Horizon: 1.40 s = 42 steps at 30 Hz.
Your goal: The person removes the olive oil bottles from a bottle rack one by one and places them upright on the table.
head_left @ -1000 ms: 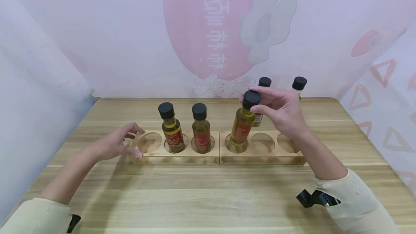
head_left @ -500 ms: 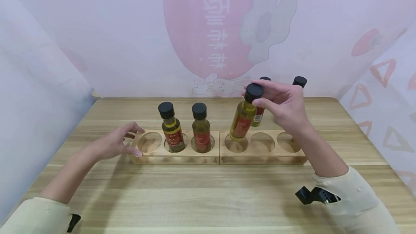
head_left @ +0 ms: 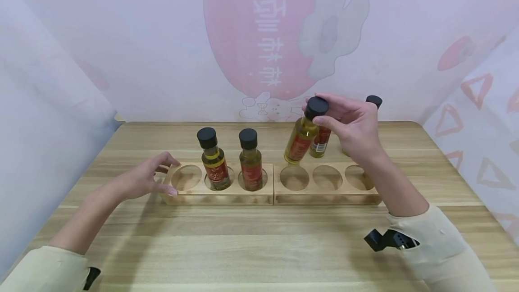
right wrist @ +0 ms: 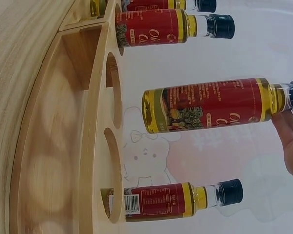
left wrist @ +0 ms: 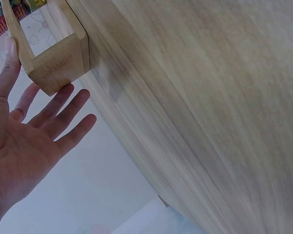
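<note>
The held bottle (head_left: pixel 300 142), higher than a moment ago, hangs tilted above the far edge of the right rack (head_left: pixel 311 187), clear of it and presumably free to move. Right hand (head_left: pixel 353 125) pinches its cap (head_left: pixel 316 107); left hand (head_left: pixel 142 179), fingers spread, touches the left rack (head_left: pixel 202 188).

Red bottle label (right wrist: pixel 217 103), black cap (head_left: pixel 316 108)
</note>
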Tool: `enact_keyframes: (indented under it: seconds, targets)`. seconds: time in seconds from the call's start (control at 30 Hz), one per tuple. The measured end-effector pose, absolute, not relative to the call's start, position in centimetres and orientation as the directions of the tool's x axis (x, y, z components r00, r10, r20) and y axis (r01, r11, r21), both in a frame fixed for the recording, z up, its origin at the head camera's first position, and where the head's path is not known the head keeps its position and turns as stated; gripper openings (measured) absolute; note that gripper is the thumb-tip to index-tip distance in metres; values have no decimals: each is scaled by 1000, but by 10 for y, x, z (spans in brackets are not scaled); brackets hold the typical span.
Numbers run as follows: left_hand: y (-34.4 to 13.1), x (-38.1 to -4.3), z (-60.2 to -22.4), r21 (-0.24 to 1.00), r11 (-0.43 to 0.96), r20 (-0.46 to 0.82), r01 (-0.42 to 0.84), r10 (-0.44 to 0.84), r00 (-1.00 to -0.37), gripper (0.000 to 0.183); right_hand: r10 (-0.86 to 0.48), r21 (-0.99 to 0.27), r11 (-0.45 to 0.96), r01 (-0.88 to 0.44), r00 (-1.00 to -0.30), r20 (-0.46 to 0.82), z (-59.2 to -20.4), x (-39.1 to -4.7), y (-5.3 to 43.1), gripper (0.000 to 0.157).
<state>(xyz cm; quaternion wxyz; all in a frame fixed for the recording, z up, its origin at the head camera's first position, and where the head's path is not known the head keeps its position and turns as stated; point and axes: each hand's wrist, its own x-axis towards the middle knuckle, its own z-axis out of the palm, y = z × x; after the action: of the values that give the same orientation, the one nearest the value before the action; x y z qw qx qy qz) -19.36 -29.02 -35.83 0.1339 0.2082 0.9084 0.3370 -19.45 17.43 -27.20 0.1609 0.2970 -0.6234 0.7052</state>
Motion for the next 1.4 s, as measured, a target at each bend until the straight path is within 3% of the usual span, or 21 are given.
enact_keyframes:
  seconds: [1.4]
  targets:
    - [-291,-194,-357,670,685,-104,285,467,-878,66,-24,-823,-44,-566,-823,567,-295,-222,158,44]
